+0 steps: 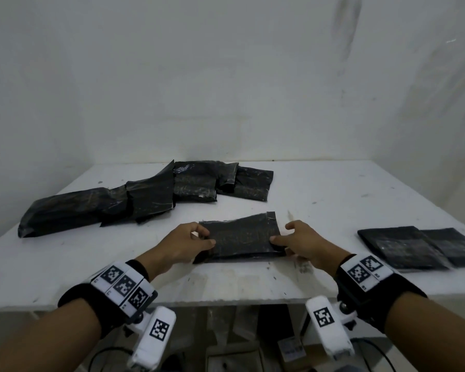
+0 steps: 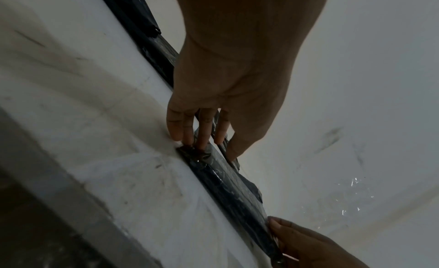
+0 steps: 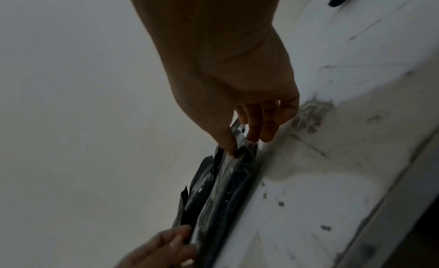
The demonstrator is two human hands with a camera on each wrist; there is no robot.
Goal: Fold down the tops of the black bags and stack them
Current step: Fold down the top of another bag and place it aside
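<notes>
A flat black bag [image 1: 242,237] lies near the front middle of the white table [image 1: 320,194], its top flap folded over. My left hand [image 1: 196,240] pinches its left end, thumb on top and fingers underneath; in the left wrist view the left hand [image 2: 209,140] has fingertips at the bag [image 2: 228,180] edge. My right hand [image 1: 285,238] pinches the right end the same way; the right wrist view shows the right hand [image 3: 244,140] with its thumb on the bag [image 3: 223,189]. Several unfolded black bags [image 1: 145,197] lie in a row at the back left. Folded bags [image 1: 416,245] lie overlapped at the right.
A white wall rises right behind the table. The table's front edge [image 1: 226,302] runs just under my wrists. Boxes and cables [image 1: 293,350] sit on the floor beneath. Bare tabletop lies between the held bag and the folded bags.
</notes>
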